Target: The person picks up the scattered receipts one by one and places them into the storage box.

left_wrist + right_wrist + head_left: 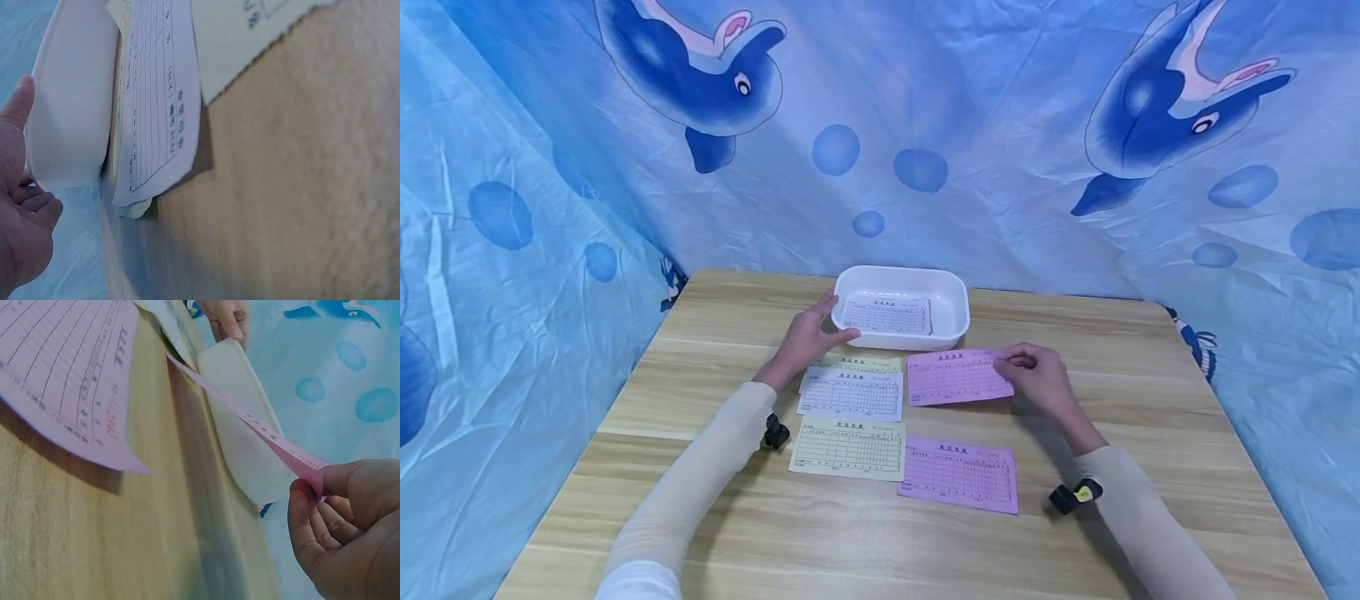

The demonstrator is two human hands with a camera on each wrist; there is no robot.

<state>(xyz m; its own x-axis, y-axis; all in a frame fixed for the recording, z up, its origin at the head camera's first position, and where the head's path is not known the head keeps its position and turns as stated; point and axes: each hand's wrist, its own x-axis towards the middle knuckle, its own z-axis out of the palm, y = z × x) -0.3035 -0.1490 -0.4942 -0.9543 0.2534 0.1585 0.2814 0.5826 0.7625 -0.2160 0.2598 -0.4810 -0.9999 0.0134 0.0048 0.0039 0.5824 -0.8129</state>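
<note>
My right hand (1041, 379) pinches the right end of a pink receipt slip (955, 379). In the right wrist view the slip (275, 439) is held off the table, thumb and fingertips on its corner. My left hand (808, 337) holds the left end of a white plastic tub (898, 341), thumb at the front rim and fingers around the side. Inside the tub lies a small stack of white printed slips (886, 317). In front of it a white slip (850, 398) overlaps a pale yellow-green one (883, 364).
Nearer on the wooden table (752, 533) lie another yellow-green slip (848, 450) and a second pink slip (958, 477), their edges overlapping. A blue dolphin-print cloth (1000, 242) hangs behind the table and on its left.
</note>
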